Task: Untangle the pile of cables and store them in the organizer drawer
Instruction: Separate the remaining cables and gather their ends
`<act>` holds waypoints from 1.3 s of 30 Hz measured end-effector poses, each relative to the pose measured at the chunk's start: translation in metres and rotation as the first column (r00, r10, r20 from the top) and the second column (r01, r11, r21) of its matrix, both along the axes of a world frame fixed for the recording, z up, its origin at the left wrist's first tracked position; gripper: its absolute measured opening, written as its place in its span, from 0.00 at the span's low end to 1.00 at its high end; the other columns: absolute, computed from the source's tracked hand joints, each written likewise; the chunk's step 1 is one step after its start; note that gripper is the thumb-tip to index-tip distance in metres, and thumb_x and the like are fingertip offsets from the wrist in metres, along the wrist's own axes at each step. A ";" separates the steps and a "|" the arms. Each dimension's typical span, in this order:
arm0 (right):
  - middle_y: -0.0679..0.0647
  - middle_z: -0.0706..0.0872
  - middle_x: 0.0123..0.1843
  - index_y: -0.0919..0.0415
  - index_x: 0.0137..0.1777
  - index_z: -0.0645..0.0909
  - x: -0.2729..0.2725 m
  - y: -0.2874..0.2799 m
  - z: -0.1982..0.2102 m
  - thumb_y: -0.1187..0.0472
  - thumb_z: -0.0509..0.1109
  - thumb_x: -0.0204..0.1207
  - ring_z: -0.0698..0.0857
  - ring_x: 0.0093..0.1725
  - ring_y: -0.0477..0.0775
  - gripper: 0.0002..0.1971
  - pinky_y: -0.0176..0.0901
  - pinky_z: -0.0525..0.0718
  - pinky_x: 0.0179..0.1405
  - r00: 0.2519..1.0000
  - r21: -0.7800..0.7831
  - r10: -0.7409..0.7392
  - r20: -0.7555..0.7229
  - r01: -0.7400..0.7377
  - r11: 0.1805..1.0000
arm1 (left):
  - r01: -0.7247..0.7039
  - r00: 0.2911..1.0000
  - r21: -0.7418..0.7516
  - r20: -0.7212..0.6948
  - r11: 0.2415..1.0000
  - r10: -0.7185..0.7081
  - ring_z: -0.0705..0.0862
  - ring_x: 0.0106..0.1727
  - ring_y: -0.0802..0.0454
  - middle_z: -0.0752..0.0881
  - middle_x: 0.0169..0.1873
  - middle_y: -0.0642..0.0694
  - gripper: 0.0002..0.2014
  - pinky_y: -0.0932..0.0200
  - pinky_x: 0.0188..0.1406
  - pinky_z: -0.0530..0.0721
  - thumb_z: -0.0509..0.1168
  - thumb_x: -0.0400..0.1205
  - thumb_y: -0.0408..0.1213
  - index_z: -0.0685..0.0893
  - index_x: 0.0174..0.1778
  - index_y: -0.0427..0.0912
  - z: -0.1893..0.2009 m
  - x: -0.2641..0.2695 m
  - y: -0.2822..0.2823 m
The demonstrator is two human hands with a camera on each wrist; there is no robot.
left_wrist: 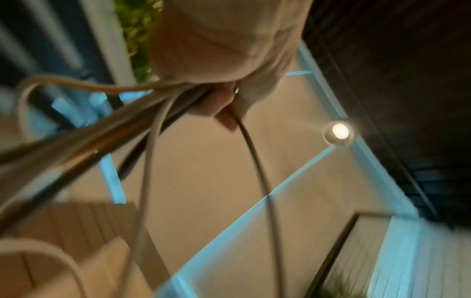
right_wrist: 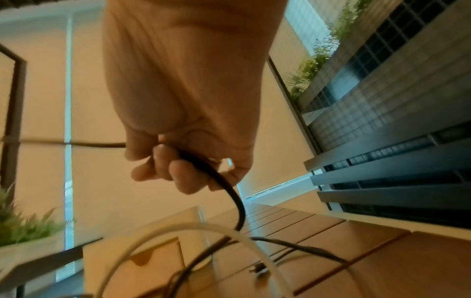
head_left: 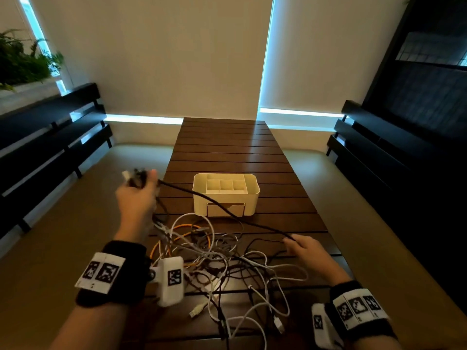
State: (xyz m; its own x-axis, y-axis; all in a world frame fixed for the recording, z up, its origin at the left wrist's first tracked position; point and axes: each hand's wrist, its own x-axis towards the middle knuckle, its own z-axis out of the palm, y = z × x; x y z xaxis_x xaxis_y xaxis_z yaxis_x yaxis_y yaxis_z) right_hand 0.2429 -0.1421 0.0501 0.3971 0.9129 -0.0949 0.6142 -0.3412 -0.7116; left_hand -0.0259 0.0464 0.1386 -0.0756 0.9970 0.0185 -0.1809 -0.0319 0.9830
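Dark brown slatted wooden table [head_left: 227, 147] running lengthwise ahead, bearing a cream plastic organizer box [head_left: 226, 194] with open top compartments and a closed drawer front low on its near face. Just nearer than that box, a tangled pile of white, grey, black and orange cables [head_left: 214, 256] sprawling across the slats, loose plug ends lying toward the near edge. Left hand [head_left: 137, 195] raised above the table's left edge, fingers curled round a bunch of cable ends and several strands, white and dark, trailing down to the heap; same grip seen close in the left wrist view [left_wrist: 224, 66], though blurred. Long black cable [head_left: 222, 208] stretched taut in the air from that fist, crossing in front of the box and its drawer front, down to the right hand [head_left: 307, 248]. Right hand low over the table at the pile's right side, fingers [right_wrist: 163, 167] closed round the black cable, pinching it; beyond the grip, the cable [right_wrist: 229, 189] drooping under a white cable loop [right_wrist: 178, 238] onto the slats. Black wristbands with white marker blocks on both wrists. Beige bench cushions flanking the table left and right, dark slatted backrests [head_left: 50, 137] behind them, green plants [head_left: 22, 59] at far left, pale roller blinds [head_left: 156, 54] on the far wall with strips of bluish light at their edges. Taut black strand and the spread of loops both lying between the hands and the drawer front.
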 end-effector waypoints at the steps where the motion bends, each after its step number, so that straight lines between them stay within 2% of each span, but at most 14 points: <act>1: 0.49 0.77 0.30 0.56 0.32 0.74 -0.001 -0.001 0.001 0.53 0.59 0.83 0.76 0.32 0.48 0.17 0.44 0.70 0.37 0.999 0.046 -0.030 -0.016 0.031 0.998 | 0.071 0.977 0.014 -0.201 0.997 -0.067 0.84 0.46 0.47 0.83 0.39 0.48 0.08 0.56 0.42 0.78 0.68 0.80 0.39 0.81 0.53 0.43 -0.008 0.002 0.002; 3: 0.50 0.74 0.29 0.55 0.31 0.71 -0.007 0.003 0.010 0.53 0.57 0.83 0.73 0.29 0.47 0.18 0.44 0.68 0.35 0.998 0.115 -0.045 -0.031 0.048 0.992 | 0.231 0.861 -0.002 -0.465 0.973 -0.206 0.84 0.53 0.43 0.85 0.45 0.45 0.11 0.53 0.50 0.79 0.72 0.77 0.37 0.82 0.54 0.45 -0.024 0.013 -0.007; 7: 0.48 0.76 0.30 0.56 0.35 0.74 -0.036 0.023 0.028 0.52 0.57 0.83 0.73 0.30 0.45 0.16 0.42 0.69 0.34 0.983 0.051 0.118 0.138 -0.126 0.991 | 0.600 0.732 -0.053 -0.367 0.799 -0.574 0.84 0.51 0.55 0.85 0.51 0.50 0.24 0.64 0.46 0.80 0.73 0.75 0.37 0.78 0.67 0.53 -0.037 0.045 -0.050; 9: 0.45 0.77 0.31 0.56 0.41 0.78 -0.050 0.030 0.035 0.54 0.57 0.83 0.75 0.30 0.41 0.13 0.36 0.70 0.31 0.949 0.000 0.244 0.199 -0.249 0.969 | 0.785 0.539 -0.049 -0.436 0.617 -0.721 0.83 0.56 0.54 0.84 0.59 0.49 0.29 0.58 0.57 0.82 0.72 0.76 0.40 0.73 0.73 0.60 -0.043 0.062 -0.067; 12: 0.43 0.79 0.32 0.56 0.46 0.81 -0.057 0.031 0.042 0.61 0.58 0.81 0.77 0.31 0.40 0.10 0.32 0.71 0.31 0.923 0.009 0.335 0.190 -0.342 0.940 | 0.858 0.346 -0.101 -0.609 0.503 -0.713 0.86 0.54 0.54 0.88 0.53 0.48 0.17 0.53 0.61 0.83 0.69 0.79 0.45 0.82 0.65 0.57 -0.045 0.072 -0.072; 16: 0.45 0.80 0.31 0.52 0.36 0.78 -0.051 0.025 0.038 0.59 0.63 0.80 0.75 0.30 0.39 0.11 0.33 0.72 0.33 0.935 0.088 0.344 0.082 -0.351 0.932 | 0.827 0.266 -0.092 -0.805 0.554 -0.530 0.79 0.30 0.57 0.84 0.30 0.48 0.14 0.63 0.32 0.77 0.67 0.79 0.52 0.85 0.41 0.43 -0.035 0.071 -0.068; 17: 0.45 0.79 0.31 0.51 0.36 0.78 -0.048 0.024 0.036 0.58 0.64 0.80 0.75 0.30 0.39 0.10 0.33 0.72 0.33 0.949 0.121 0.311 0.051 -0.315 0.941 | 0.805 0.286 -0.046 -0.843 0.591 -0.456 0.78 0.30 0.58 0.83 0.30 0.49 0.14 0.63 0.30 0.74 0.66 0.80 0.52 0.83 0.38 0.45 -0.033 0.069 -0.066; 19: 0.46 0.77 0.30 0.51 0.36 0.77 -0.040 0.022 0.035 0.57 0.66 0.79 0.75 0.30 0.41 0.10 0.35 0.73 0.33 0.967 0.186 0.247 -0.066 -0.232 0.955 | 0.732 0.446 0.054 -0.792 0.679 -0.418 0.78 0.32 0.58 0.82 0.30 0.51 0.11 0.63 0.30 0.75 0.66 0.80 0.52 0.82 0.37 0.50 -0.026 0.062 -0.061; 22: 0.44 0.73 0.27 0.52 0.35 0.75 -0.030 0.021 0.031 0.58 0.64 0.81 0.71 0.26 0.39 0.11 0.33 0.70 0.30 0.960 0.192 0.227 -0.161 -0.195 0.962 | 0.492 0.814 0.188 -0.445 0.850 -0.373 0.76 0.31 0.53 0.79 0.29 0.47 0.13 0.53 0.33 0.78 0.65 0.76 0.53 0.80 0.34 0.47 -0.015 0.051 -0.052; 24: 0.44 0.72 0.28 0.53 0.34 0.73 -0.026 0.024 0.023 0.59 0.63 0.81 0.69 0.26 0.37 0.13 0.34 0.69 0.30 0.958 0.172 0.235 -0.167 -0.207 0.963 | 0.277 0.951 0.232 -0.204 0.933 -0.232 0.73 0.29 0.54 0.76 0.27 0.49 0.13 0.57 0.32 0.74 0.65 0.77 0.50 0.77 0.32 0.46 -0.006 0.044 -0.044; 28: 0.44 0.76 0.31 0.53 0.37 0.75 -0.020 0.029 0.009 0.58 0.62 0.82 0.74 0.29 0.36 0.10 0.31 0.72 0.34 0.956 0.111 0.248 -0.155 -0.232 0.966 | 0.118 0.982 0.222 0.116 0.968 -0.146 0.68 0.18 0.61 0.70 0.22 0.49 0.15 0.66 0.17 0.70 0.64 0.82 0.41 0.71 0.31 0.45 -0.001 0.037 -0.036; 33: 0.44 0.78 0.34 0.44 0.38 0.73 -0.008 0.037 -0.002 0.57 0.60 0.82 0.79 0.38 0.45 0.11 0.37 0.75 0.41 0.978 -0.088 0.179 0.108 -0.170 0.981 | -0.018 0.919 0.056 0.394 0.998 -0.005 0.64 0.15 0.64 0.71 0.16 0.56 0.14 0.69 0.14 0.64 0.63 0.83 0.43 0.71 0.33 0.46 0.001 0.037 -0.040; 37: 0.44 0.83 0.39 0.47 0.41 0.78 0.003 0.031 -0.020 0.49 0.59 0.81 0.82 0.47 0.51 0.10 0.54 0.76 0.58 0.987 -0.152 -0.008 0.159 0.033 0.988 | -0.117 0.880 0.072 0.469 0.991 0.070 0.65 0.15 0.63 0.71 0.13 0.57 0.14 0.68 0.14 0.65 0.62 0.84 0.44 0.72 0.33 0.46 0.011 0.029 -0.035; 39: 0.47 0.82 0.46 0.48 0.44 0.80 0.002 0.033 -0.016 0.49 0.57 0.81 0.81 0.54 0.54 0.11 0.55 0.74 0.59 0.958 -0.174 -0.016 0.287 0.068 0.982 | -0.099 0.901 0.073 0.430 0.992 0.058 0.65 0.15 0.63 0.70 0.13 0.57 0.14 0.67 0.14 0.65 0.62 0.84 0.45 0.72 0.33 0.45 0.008 0.030 -0.033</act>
State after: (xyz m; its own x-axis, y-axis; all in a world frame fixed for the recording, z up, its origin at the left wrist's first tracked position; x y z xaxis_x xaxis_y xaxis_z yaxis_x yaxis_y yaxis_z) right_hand 0.2452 -0.1091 0.0339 0.4689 0.8730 -0.1341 0.7638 -0.4771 -0.4348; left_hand 0.0038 0.0132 0.1463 -0.1746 0.9830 0.0565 -0.5751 -0.1484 0.8045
